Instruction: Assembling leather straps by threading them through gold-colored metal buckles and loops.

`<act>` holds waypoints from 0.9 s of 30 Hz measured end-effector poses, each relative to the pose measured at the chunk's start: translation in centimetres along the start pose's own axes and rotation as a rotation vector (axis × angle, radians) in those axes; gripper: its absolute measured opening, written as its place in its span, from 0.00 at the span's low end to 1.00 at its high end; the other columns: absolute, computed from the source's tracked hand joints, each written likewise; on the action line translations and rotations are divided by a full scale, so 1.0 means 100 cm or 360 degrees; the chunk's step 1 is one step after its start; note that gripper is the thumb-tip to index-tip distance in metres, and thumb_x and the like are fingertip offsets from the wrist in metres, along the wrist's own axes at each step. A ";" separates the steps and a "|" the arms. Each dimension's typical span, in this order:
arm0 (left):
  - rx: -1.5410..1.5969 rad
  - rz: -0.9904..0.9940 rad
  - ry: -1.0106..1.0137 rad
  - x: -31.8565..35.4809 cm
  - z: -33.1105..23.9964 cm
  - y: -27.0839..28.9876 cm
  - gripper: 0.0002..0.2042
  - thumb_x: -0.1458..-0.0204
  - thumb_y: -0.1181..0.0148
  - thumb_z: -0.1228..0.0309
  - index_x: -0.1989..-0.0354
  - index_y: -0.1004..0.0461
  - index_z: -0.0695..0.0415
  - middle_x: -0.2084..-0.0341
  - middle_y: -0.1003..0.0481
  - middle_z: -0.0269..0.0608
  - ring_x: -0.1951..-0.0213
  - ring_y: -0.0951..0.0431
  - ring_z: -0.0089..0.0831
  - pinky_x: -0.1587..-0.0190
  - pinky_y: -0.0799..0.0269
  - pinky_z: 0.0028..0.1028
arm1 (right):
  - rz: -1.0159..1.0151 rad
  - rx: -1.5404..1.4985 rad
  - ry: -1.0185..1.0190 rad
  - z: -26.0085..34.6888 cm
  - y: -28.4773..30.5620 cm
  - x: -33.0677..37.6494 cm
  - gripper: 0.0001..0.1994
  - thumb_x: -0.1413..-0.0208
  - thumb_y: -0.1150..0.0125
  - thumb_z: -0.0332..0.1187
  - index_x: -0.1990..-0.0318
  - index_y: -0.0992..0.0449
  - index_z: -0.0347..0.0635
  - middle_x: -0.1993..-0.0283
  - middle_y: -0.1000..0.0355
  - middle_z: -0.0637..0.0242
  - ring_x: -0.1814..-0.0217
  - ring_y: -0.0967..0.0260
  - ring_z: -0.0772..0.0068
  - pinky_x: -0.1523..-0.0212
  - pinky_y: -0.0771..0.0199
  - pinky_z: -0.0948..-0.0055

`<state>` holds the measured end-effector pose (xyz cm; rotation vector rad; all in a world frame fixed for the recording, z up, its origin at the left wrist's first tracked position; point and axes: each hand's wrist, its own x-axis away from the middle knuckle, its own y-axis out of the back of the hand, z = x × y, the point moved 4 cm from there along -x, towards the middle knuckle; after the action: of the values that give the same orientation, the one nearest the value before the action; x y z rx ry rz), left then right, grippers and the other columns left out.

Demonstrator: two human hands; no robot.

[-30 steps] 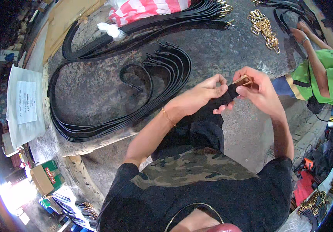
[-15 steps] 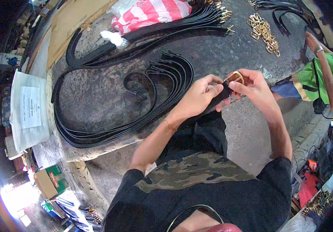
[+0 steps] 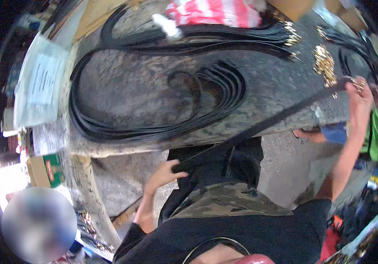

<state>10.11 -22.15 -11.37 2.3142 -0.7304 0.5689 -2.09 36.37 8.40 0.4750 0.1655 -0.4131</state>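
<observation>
Belt stretched out over the table edge
Left hand (image 3: 165, 174) and right hand (image 3: 359, 94) each clamp an end of the black belt (image 3: 259, 127); looped belts (image 3: 154, 119) crowd the table (image 3: 132, 88), brass buckles (image 3: 325, 66) far right.

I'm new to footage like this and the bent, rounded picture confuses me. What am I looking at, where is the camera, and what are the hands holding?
There is no machine here: a person works with bare hands. The camera sits on their head and looks down through a wide lens, which bends straight edges.

The left hand grips one end of a black belt strap near the lap. The right hand holds the other end, raised out to the right, so the strap runs taut between them.

On the mottled grey table lie a looped bundle of black straps, a pile of gold buckles and a red-and-white striped cloth. Another person's green sleeve shows at right.
</observation>
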 end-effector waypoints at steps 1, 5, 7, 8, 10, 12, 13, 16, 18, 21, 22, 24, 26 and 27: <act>-0.0144 -0.0135 0.0098 0.025 0.033 0.007 0.19 0.58 0.30 0.59 0.64 0.23 0.61 0.75 0.23 0.51 0.71 0.21 0.40 0.67 0.28 0.33 | 0.0037 -0.0201 -0.0001 -0.021 0.019 -0.022 0.11 0.48 0.36 0.25 0.56 0.26 0.41 0.63 0.29 0.77 0.61 0.34 0.86 0.58 0.34 0.82; -0.0687 -0.0611 0.0400 0.100 0.093 0.032 0.13 0.60 0.34 0.68 0.65 0.23 0.59 0.74 0.24 0.55 0.67 0.23 0.52 0.64 0.28 0.40 | -0.0190 -0.0419 -0.0087 -0.096 0.062 -0.091 0.12 0.45 0.37 0.25 0.54 0.26 0.36 0.58 0.26 0.67 0.55 0.30 0.79 0.52 0.30 0.75; -0.1036 -0.0754 0.0565 0.125 0.113 0.050 0.08 0.59 0.39 0.72 0.68 0.23 0.58 0.75 0.25 0.57 0.67 0.23 0.54 0.64 0.28 0.42 | -0.0363 -0.0502 -0.0092 -0.129 0.094 -0.126 0.16 0.45 0.38 0.24 0.48 0.29 0.34 0.51 0.29 0.63 0.50 0.32 0.77 0.49 0.31 0.72; -0.1088 -0.0738 0.0751 0.143 0.121 0.063 0.07 0.59 0.42 0.74 0.70 0.23 0.57 0.76 0.25 0.57 0.68 0.23 0.54 0.65 0.28 0.43 | -0.0419 -0.0501 -0.0040 -0.139 0.102 -0.134 0.20 0.45 0.38 0.24 0.44 0.32 0.35 0.46 0.32 0.66 0.47 0.34 0.75 0.47 0.31 0.72; -0.1293 -0.1221 0.0884 0.205 0.188 0.078 0.05 0.57 0.45 0.73 0.72 0.24 0.56 0.80 0.26 0.54 0.71 0.24 0.55 0.67 0.30 0.46 | -0.0293 -0.0512 -0.0097 -0.157 0.071 -0.133 0.21 0.44 0.39 0.24 0.42 0.34 0.37 0.46 0.33 0.68 0.47 0.35 0.75 0.47 0.32 0.71; -0.1612 -0.1338 0.1139 0.240 0.193 0.123 0.03 0.54 0.45 0.73 0.72 0.25 0.55 0.80 0.28 0.51 0.74 0.27 0.50 0.59 0.35 0.51 | -0.0082 -0.0424 -0.0189 -0.168 0.054 -0.120 0.20 0.45 0.40 0.24 0.44 0.32 0.39 0.46 0.33 0.70 0.49 0.35 0.77 0.49 0.33 0.73; -0.1642 -0.1565 0.1149 0.238 0.153 0.158 0.06 0.51 0.46 0.73 0.66 0.25 0.54 0.73 0.27 0.52 0.66 0.27 0.48 0.55 0.37 0.50 | 0.0047 -0.0359 -0.0217 -0.167 0.047 -0.108 0.18 0.45 0.40 0.24 0.47 0.29 0.40 0.48 0.31 0.70 0.51 0.35 0.78 0.51 0.33 0.74; -0.1719 -0.1926 0.1112 0.259 0.143 0.288 0.18 0.51 0.43 0.70 0.49 0.29 0.53 0.61 0.27 0.45 0.53 0.31 0.50 0.46 0.42 0.53 | 0.0638 0.0227 -0.0020 -0.143 -0.017 -0.086 0.11 0.49 0.40 0.24 0.58 0.23 0.37 0.58 0.27 0.70 0.60 0.33 0.81 0.57 0.34 0.80; -0.2387 -0.1993 0.0895 0.216 0.115 0.357 0.20 0.50 0.43 0.68 0.47 0.30 0.51 0.51 0.29 0.46 0.45 0.33 0.46 0.46 0.41 0.54 | 0.0770 0.0325 -0.0042 -0.150 -0.043 -0.084 0.10 0.50 0.40 0.24 0.58 0.23 0.34 0.63 0.24 0.71 0.63 0.33 0.81 0.59 0.34 0.81; -0.2411 -0.2119 0.0971 0.161 0.102 0.470 0.16 0.45 0.48 0.59 0.48 0.30 0.47 0.50 0.31 0.52 0.49 0.28 0.52 0.56 0.27 0.47 | 0.0825 0.0291 0.0025 -0.156 -0.111 -0.079 0.12 0.50 0.41 0.21 0.57 0.23 0.35 0.61 0.24 0.70 0.62 0.32 0.80 0.59 0.33 0.80; -0.2072 -0.1935 0.1180 0.095 0.079 0.487 0.17 0.45 0.47 0.54 0.53 0.27 0.52 0.52 0.31 0.55 0.57 0.24 0.55 0.61 0.26 0.48 | 0.0789 0.0347 0.0011 -0.154 -0.112 -0.074 0.12 0.50 0.41 0.21 0.57 0.23 0.35 0.61 0.24 0.70 0.62 0.32 0.80 0.59 0.33 0.80; -0.1984 -0.1827 0.1113 0.037 0.064 0.523 0.25 0.48 0.47 0.45 0.55 0.26 0.54 0.46 0.35 0.61 0.59 0.24 0.60 0.59 0.28 0.51 | 0.0383 0.0365 0.0216 -0.154 -0.124 -0.074 0.13 0.50 0.42 0.19 0.55 0.23 0.35 0.61 0.24 0.70 0.61 0.31 0.80 0.57 0.32 0.79; -0.1902 -0.1876 0.1024 -0.014 0.052 0.540 0.25 0.49 0.47 0.44 0.57 0.25 0.55 0.46 0.35 0.61 0.58 0.24 0.60 0.58 0.28 0.50 | 0.0421 0.0500 0.0207 -0.169 -0.128 -0.074 0.13 0.50 0.42 0.19 0.55 0.23 0.35 0.60 0.25 0.69 0.59 0.31 0.79 0.56 0.32 0.78; -0.1824 -0.1906 0.0966 -0.038 0.050 0.545 0.26 0.49 0.47 0.43 0.59 0.25 0.56 0.47 0.34 0.61 0.57 0.24 0.60 0.58 0.28 0.50 | 0.0488 0.0626 0.0190 -0.168 -0.131 -0.072 0.14 0.50 0.42 0.18 0.54 0.24 0.34 0.60 0.25 0.67 0.57 0.30 0.78 0.55 0.32 0.78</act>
<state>-25.89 -59.21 6.97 1.0333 0.5535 0.1372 -15.11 36.22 -9.93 0.8999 0.1236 -0.1131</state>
